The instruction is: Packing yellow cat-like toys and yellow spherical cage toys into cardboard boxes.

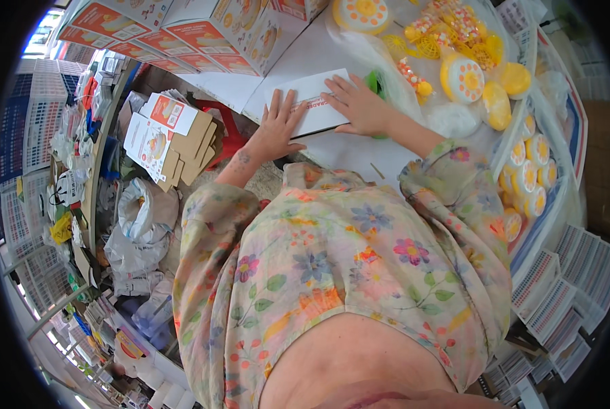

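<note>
On the white table, near its front edge, lies a flat white box or folded card point(313, 117) with red print and a dark lower edge. My left hand point(275, 128) rests on its left side, fingers stretched out. My right hand point(361, 108) lies flat over its right side, fingers spread. Neither hand grips anything. Just behind the right hand, a bright green object point(374, 83) is partly hidden, so its kind is unclear. Further right, clear plastic wrap surrounds yellow toys, including a round yellow-and-white one point(463, 79) with a ring of orange dots.
Printed toy cartons point(220, 34) are stacked at the far left of the table. Flattened cartons point(170, 140) lie beside a red stool point(228, 133) to my left. Plastic bags point(141, 221) sit below them. At right, several round yellow-and-white pieces point(525, 176) lie in clear plastic.
</note>
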